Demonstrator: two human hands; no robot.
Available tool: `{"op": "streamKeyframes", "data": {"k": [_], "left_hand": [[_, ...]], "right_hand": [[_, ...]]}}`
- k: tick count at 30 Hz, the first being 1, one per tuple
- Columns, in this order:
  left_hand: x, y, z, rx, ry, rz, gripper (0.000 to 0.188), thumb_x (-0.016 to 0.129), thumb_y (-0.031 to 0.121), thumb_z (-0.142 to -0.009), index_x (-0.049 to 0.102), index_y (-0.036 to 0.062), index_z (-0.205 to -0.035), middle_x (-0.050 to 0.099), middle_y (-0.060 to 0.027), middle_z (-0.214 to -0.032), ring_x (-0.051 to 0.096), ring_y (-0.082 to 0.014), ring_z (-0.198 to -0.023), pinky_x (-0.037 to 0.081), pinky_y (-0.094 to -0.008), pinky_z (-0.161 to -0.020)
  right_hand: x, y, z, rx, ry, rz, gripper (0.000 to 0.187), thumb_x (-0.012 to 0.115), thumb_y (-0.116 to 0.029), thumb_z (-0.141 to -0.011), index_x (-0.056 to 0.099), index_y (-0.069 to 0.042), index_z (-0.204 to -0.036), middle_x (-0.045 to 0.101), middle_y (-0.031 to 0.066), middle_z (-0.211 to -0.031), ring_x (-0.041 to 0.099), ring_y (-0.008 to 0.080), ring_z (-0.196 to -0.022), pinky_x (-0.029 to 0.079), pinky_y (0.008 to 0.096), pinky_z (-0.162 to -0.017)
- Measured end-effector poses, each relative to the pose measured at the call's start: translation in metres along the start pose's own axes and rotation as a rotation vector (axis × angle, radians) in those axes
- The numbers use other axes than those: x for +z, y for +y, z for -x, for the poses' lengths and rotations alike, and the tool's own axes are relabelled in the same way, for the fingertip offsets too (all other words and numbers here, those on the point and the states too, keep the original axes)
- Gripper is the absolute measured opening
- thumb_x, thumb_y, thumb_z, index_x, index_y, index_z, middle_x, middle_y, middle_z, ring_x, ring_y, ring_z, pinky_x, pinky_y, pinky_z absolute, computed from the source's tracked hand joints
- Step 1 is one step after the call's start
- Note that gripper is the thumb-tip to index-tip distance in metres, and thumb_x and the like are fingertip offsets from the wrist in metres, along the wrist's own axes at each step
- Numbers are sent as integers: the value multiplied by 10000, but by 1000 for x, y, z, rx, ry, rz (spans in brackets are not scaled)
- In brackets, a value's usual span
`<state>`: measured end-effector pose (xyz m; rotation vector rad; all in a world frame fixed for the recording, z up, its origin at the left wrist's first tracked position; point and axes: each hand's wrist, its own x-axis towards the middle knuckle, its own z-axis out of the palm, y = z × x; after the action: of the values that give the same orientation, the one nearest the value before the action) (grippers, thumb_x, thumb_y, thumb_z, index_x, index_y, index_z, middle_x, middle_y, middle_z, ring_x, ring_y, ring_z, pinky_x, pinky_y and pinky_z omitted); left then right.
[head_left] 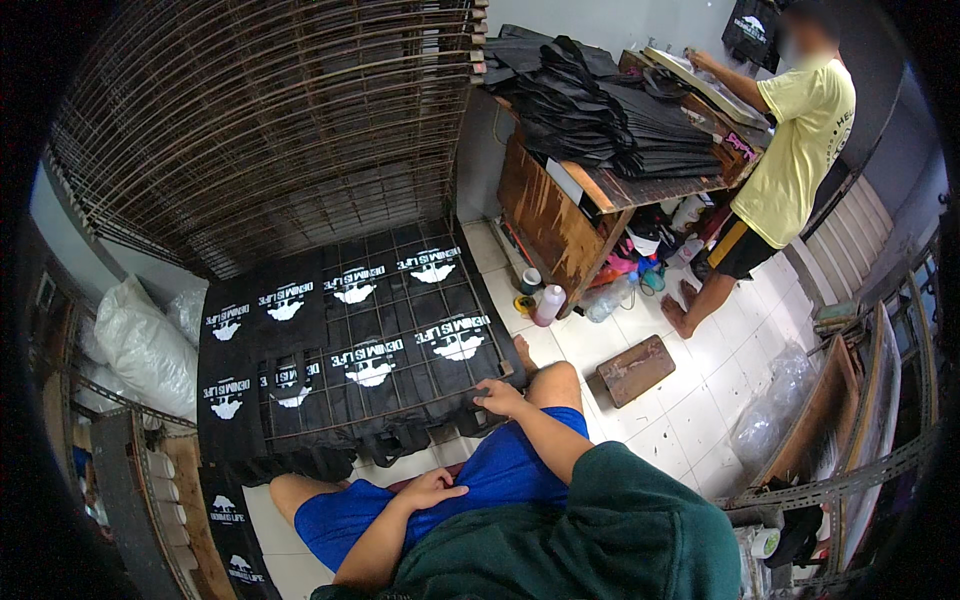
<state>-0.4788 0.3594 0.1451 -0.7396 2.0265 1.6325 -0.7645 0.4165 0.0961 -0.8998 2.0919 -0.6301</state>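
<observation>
Over tiled floor (pixel 660 445), black printed bags (pixel 370 367) and a wire rack (pixel 325 345) lie just beyond the right grip (pixel 498 397), its closure unclear; the left grip (pixel 432 490) is loosely spread. Handling rack edges should spare prints.

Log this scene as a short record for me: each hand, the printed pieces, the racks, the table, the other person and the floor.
Left hand: over the lap, by the blue shorts
Right hand: at the near right corner of the printed pieces
Printed pieces: black fabric, white prints, laid in rows
Wire racks: stacked, raised beyond the pieces
Wooden table: bears a black fabric pile
Co-worker: yellow shirt, standing at the table
Floor: white tiles, brown block
</observation>
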Motion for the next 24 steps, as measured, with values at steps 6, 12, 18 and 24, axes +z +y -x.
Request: {"op": "streamKeyframes", "data": {"k": [6, 12, 18, 24], "left_hand": [[0, -8, 3, 16, 25, 0, 587, 703, 568, -671, 548, 48, -895, 515, -23, -693, 471, -112, -618, 377, -238, -551], [0, -4, 0, 2, 4, -12, 577, 700, 562, -681, 542, 52, -898, 512, -15, -698, 470, -113, -637, 370, -242, -560], [4, -22, -8, -25, 5, 7, 644, 692, 618, -644, 543, 55, -918, 536, -35, -739, 500, -134, -669, 401, -251, -591], [5, -21, -10, -10, 11, -15, 647, 691, 620, -642, 545, 57, -925, 554, -52, -755, 516, -144, -682, 422, -260, -618]], "right_hand": [[-5, -16, 7, -8, 2, -9, 495, 645, -374, -750, 547, -111, -1158, 618, 185, -1004, 591, 308, -956, 458, 373, -826], [-3, -5, 2, 12, -28, -6, 513, 642, -378, -751, 530, -112, -1174, 620, 186, -1005, 589, 314, -965, 456, 372, -833], [3, -1, -1, -62, 23, 45, 502, 658, -366, -744, 548, -87, -1146, 633, 167, -920, 613, 293, -883, 471, 365, -785], [2, 2, -1, -30, 21, 51, 511, 654, -375, -746, 545, -88, -1154, 631, 166, -935, 608, 293, -900, 466, 363, -802]]}}
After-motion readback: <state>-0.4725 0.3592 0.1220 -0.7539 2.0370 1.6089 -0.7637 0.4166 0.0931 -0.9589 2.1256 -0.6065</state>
